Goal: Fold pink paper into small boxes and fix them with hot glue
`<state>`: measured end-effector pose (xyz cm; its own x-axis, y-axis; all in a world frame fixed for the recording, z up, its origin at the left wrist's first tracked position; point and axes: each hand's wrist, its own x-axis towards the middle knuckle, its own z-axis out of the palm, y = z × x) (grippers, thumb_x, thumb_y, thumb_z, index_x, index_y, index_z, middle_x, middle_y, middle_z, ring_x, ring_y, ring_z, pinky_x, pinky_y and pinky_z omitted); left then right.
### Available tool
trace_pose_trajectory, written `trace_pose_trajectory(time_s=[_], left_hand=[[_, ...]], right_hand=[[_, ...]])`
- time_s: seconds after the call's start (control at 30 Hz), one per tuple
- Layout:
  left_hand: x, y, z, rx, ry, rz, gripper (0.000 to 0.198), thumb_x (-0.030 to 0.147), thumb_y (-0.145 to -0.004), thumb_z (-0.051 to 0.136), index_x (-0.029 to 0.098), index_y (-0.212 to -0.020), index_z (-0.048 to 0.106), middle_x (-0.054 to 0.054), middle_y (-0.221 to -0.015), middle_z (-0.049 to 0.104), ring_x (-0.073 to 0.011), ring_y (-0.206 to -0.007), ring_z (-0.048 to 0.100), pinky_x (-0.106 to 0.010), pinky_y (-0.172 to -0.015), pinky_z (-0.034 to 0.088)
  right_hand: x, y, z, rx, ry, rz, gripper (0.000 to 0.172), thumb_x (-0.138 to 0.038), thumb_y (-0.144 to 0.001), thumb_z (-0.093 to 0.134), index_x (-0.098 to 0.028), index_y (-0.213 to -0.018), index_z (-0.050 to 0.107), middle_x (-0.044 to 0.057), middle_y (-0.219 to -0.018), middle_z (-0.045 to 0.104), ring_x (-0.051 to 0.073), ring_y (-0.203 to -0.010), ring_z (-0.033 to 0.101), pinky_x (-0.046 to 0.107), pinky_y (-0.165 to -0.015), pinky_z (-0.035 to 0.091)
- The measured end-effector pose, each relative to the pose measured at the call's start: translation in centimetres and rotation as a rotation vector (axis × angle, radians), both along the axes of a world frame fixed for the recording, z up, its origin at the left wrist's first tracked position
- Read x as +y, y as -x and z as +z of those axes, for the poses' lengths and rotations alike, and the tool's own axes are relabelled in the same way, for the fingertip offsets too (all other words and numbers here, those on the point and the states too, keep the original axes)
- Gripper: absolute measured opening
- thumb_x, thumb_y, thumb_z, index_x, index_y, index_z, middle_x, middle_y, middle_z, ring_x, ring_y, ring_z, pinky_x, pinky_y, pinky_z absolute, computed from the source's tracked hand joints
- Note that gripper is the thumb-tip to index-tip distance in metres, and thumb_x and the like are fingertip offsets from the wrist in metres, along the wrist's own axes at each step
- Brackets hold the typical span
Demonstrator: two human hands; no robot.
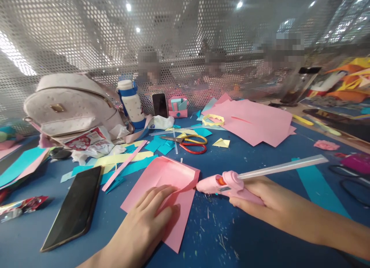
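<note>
My left hand [144,221] lies flat, fingers stretched out, pressing on a folded pink paper sheet [170,179] on the blue table. My right hand [260,200] is wrapped around a pink glue gun [222,184], a clear glue stick [283,167] jutting from its back. The gun's nozzle touches the right edge of the pink sheet, by a raised fold.
A black phone [75,208] lies to the left. Scissors [190,142] with red and yellow handles, cyan and yellow paper strips, a pile of pink sheets [254,121], a white backpack [69,104], a bottle [131,102] and a propped phone [160,105] sit farther back. Behind stands mesh screen.
</note>
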<state>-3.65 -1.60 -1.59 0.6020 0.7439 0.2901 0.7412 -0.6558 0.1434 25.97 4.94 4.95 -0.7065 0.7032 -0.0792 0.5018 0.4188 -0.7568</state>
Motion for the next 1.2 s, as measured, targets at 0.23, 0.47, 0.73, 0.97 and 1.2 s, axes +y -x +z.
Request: trace_pose_trajectory(time_s=[0.23,0.47,0.73,0.97,1.2], left_hand=[[-0.1,0.0,0.2,0.0,0.013,-0.018,0.027,0.019,-0.097,0.046,0.021,-0.122,0.056,-0.012,-0.139,0.05,-0.0269,-0.126,0.048,-0.044,-0.097,0.052],[0.1,-0.1,-0.3,-0.015,-0.019,-0.01,0.025,0.016,-0.096,0.049,0.019,-0.118,0.058,-0.011,-0.138,0.053,-0.0268,-0.127,0.05,-0.043,-0.097,0.052],[0.1,-0.1,0.0,-0.022,0.01,-0.041,0.028,0.017,-0.097,0.045,0.017,-0.123,0.056,-0.012,-0.138,0.053,-0.0259,-0.127,0.049,-0.042,-0.099,0.051],[0.5,-0.1,0.4,-0.051,0.043,-0.107,0.03,0.017,-0.098,0.038,0.017,-0.123,0.056,-0.014,-0.133,0.057,-0.0249,-0.122,0.055,-0.042,-0.1,0.051],[0.4,-0.2,0.2,-0.067,0.012,-0.162,0.036,0.02,-0.101,0.03,0.017,-0.131,0.049,-0.012,-0.134,0.059,-0.0225,-0.123,0.056,-0.039,-0.103,0.048]], right_hand=[[0.5,-0.6,0.5,-0.007,-0.088,-0.082,0.037,-0.033,-0.093,0.051,-0.027,-0.128,0.062,0.004,-0.123,0.066,0.028,-0.123,0.056,0.042,-0.105,0.047],[0.4,-0.6,0.4,0.003,-0.032,-0.054,0.037,-0.033,-0.093,0.051,-0.029,-0.129,0.06,0.002,-0.121,0.068,0.027,-0.122,0.057,0.042,-0.104,0.047],[1.1,-1.3,-0.1,-0.013,-0.096,-0.102,0.034,-0.039,-0.092,0.051,-0.025,-0.119,0.067,0.005,-0.117,0.069,0.028,-0.119,0.058,0.043,-0.104,0.046],[2.1,-3.5,0.6,-0.124,-0.225,-0.311,0.038,-0.049,-0.092,0.047,-0.022,-0.083,0.073,0.008,-0.089,0.074,0.027,-0.086,0.068,0.041,-0.096,0.048],[2.7,-5.6,-1.4,-0.057,-0.126,-0.469,0.04,-0.053,-0.088,0.052,-0.019,-0.089,0.072,0.008,-0.077,0.069,0.016,-0.058,0.058,0.024,-0.047,0.045]])
